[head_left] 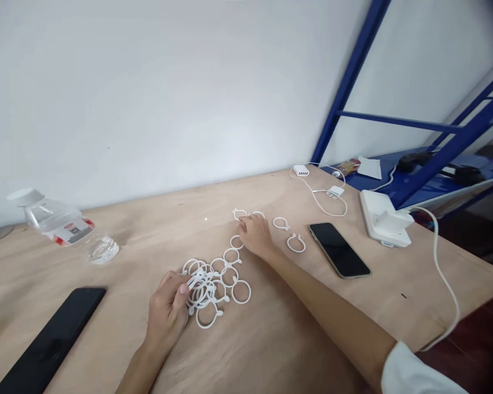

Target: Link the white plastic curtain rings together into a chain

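Note:
My left hand (167,303) is closed, thumb against fingers, pinching white curtain rings (195,279) at the left side of a loose pile. The piled curtain rings (219,290) are thin plastic hoops with small eyelets, overlapping on the table. Farther back, my right hand (254,234) bends its fingers down onto a curtain ring (240,212) lying flat; its fingertips are partly hidden. Another ring (258,213) shows just behind the knuckles. To the right of that hand lie two separate rings, one farther off (281,222) and one nearer (296,243).
A clear water bottle (66,224) leans at the left, above a black phone (51,339). On the right are another phone (339,249), a white power strip (384,219) with its cable, and a charger (301,171). A blue metal frame (349,71) rises behind the table's right edge.

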Available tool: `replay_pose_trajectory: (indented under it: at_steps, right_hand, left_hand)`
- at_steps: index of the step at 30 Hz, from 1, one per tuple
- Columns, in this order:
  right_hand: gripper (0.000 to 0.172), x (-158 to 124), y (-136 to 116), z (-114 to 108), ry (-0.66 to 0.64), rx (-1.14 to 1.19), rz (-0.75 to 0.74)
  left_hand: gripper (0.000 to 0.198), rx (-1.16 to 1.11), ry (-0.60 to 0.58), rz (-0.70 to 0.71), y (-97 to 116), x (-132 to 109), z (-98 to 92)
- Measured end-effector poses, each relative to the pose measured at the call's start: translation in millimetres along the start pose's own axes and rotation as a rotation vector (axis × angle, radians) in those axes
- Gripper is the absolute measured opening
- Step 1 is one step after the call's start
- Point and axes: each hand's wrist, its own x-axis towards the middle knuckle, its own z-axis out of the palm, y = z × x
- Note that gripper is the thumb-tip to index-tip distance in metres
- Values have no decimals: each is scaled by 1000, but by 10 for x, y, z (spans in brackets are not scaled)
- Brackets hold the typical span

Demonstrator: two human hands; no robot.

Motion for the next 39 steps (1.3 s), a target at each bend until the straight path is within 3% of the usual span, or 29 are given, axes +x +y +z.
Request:
replay_pose_trajectory:
  at_steps: [4, 8, 14, 18, 22, 25, 28, 32, 36, 39]
  right_hand:
    - [22, 191, 129, 53, -19, -75, 29]
    - [19, 204, 49, -7, -15, -20, -41]
    - [17, -356, -410, -78, -37, 228, -221]
    - [13, -795, -697, -19, -49, 588, -348]
    - [16, -949, -806, 50, -53, 612, -513]
    - [17, -960, -803, 65, -24, 640, -545]
    - [14, -959, -768, 38, -28, 689, -508]
    - [11, -935, -726, -5, -45, 776, -273]
    - [26, -888, -722, 2, -197, 939, -24]
    - [30, -877, -731, 37, -287, 1030, 18]
  left_hand:
    - [38, 82, 17, 55, -47, 6, 12]
    - [28, 157, 20, 80, -79, 3, 40]
    - [35, 245, 94, -11, -107, -13, 72]
    - [39, 162, 78, 11, -102, -30, 58]
    - [35, 51, 36, 15, -44, -35, 47]
    - [29, 15, 16, 5, 0, -28, 44]
    - [32, 10, 38, 31, 6, -24, 44]
    - [40, -9, 47, 60, -23, -28, 50]
    - [48, 25, 43, 93, -26, -28, 61]
    - [52, 61, 40, 145, -9, -24, 71]
